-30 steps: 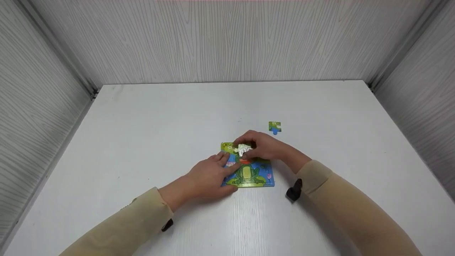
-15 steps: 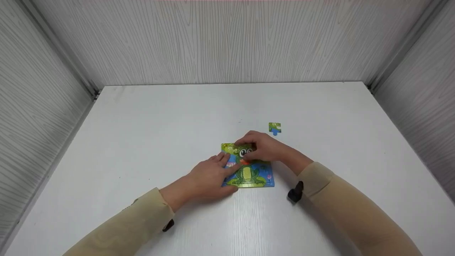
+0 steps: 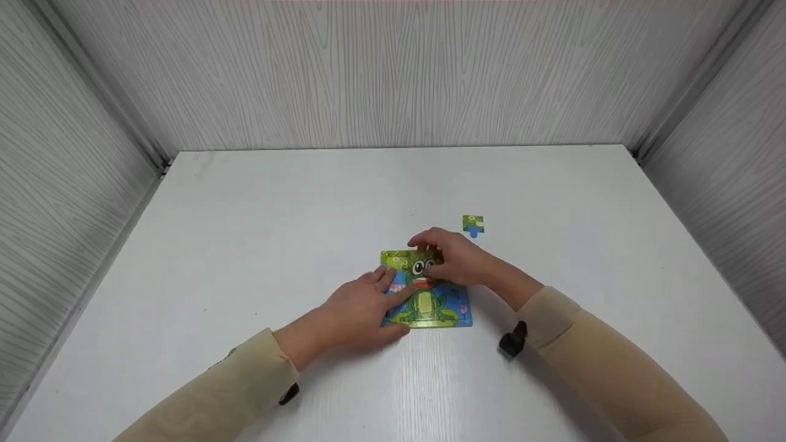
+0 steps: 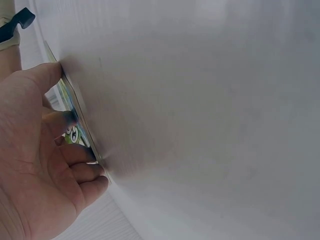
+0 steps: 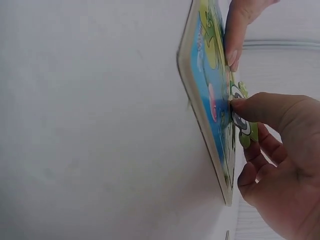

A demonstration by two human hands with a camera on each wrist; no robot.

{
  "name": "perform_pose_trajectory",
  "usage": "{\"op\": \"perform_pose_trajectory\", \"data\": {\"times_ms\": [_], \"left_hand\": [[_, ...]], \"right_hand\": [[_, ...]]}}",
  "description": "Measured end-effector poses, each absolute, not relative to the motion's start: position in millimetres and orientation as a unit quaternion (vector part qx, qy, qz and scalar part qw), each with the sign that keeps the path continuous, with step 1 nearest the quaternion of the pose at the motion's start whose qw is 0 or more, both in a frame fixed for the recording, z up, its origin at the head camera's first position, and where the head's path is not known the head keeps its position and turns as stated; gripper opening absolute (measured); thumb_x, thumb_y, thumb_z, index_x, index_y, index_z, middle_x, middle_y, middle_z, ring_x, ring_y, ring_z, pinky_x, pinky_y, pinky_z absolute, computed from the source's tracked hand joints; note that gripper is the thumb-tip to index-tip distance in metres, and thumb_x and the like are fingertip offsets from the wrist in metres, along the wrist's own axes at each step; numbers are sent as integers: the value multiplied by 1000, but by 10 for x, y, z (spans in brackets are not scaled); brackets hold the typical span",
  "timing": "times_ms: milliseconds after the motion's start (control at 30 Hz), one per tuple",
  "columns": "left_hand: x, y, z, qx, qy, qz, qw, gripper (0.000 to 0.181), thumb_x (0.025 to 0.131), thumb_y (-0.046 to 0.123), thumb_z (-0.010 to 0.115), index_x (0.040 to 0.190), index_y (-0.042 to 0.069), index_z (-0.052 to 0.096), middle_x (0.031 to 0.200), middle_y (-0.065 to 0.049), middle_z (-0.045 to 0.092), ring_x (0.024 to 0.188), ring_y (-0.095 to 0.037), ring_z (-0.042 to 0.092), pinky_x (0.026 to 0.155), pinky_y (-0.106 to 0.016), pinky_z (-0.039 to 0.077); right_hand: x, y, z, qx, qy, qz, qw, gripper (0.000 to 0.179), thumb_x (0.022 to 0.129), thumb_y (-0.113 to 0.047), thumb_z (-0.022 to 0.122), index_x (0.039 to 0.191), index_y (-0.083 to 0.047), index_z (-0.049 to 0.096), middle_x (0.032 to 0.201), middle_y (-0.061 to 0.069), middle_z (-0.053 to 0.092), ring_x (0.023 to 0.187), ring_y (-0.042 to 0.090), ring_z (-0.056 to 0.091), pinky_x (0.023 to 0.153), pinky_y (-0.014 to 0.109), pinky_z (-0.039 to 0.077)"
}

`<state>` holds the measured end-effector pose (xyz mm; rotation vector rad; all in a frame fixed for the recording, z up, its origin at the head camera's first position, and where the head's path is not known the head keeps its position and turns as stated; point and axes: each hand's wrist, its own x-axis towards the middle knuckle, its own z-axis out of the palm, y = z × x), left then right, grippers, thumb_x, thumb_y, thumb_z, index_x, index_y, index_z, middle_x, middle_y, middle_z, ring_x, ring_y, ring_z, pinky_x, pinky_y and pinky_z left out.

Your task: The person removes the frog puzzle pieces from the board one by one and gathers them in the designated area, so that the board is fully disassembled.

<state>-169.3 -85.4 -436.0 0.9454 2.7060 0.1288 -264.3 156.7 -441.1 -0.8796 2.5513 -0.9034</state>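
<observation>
1. Our left hand (image 3: 359, 307), fingers apart, rests on the square blue-green frog board (image 3: 451, 301), left side.
2. Our right hand (image 3: 460, 261) pinches a green frog-eyed jigsaw piece (image 5: 243, 125) over its far part.
3. A notched green-blue piece (image 3: 473, 223) lies beyond, right.

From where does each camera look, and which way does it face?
Head: on the head, looking forward and down at the puzzle on the table; left hand, right hand and both sleeves show.
Left wrist: on that wrist, facing the left hand at the puzzle; a bit of the right forearm shows too.
Right wrist: on that wrist, facing the right hand pinching a piece with eyes; left fingers show too.
Both wrist views share the puzzle, seen low from the side.
</observation>
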Motion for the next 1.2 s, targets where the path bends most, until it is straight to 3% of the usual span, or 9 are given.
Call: {"op": "perform_pose_trajectory", "data": {"times_ms": [200,467,800,1200], "left_hand": [[-1691,-855,-4362,326,934,48,135,75,105,63,51,168,27,34,170,-23,29,159,-39,23,127,-48,27],[-1691,-866,-4380,325,935,49,135,75,105,64,50,168,26,36,170,-23,28,160,-40,23,126,-49,29],[-1694,-860,-4365,328,934,54,130,74,105,63,49,168,26,36,170,-24,29,159,-39,23,126,-49,28],[-1685,-857,-4361,329,934,49,128,74,105,63,50,167,25,37,170,-24,29,159,-40,24,126,-48,28]], "right_hand": [[-2626,1596,-4422,-304,888,-316,139,42,96,-12,79,137,-12,68,127,5,63,109,22,60,98,40,54],[-2615,1651,-4406,-310,890,-304,143,48,96,-13,79,142,-18,70,118,4,61,96,21,54,82,34,49],[-2606,1683,-4354,-322,896,-269,142,52,97,-16,77,148,-19,66,113,4,58,88,19,52,75,33,46],[-2587,1664,-4395,-307,910,-252,118,47,100,-17,76,145,-10,64,119,3,65,100,20,58,90,37,54]]}}
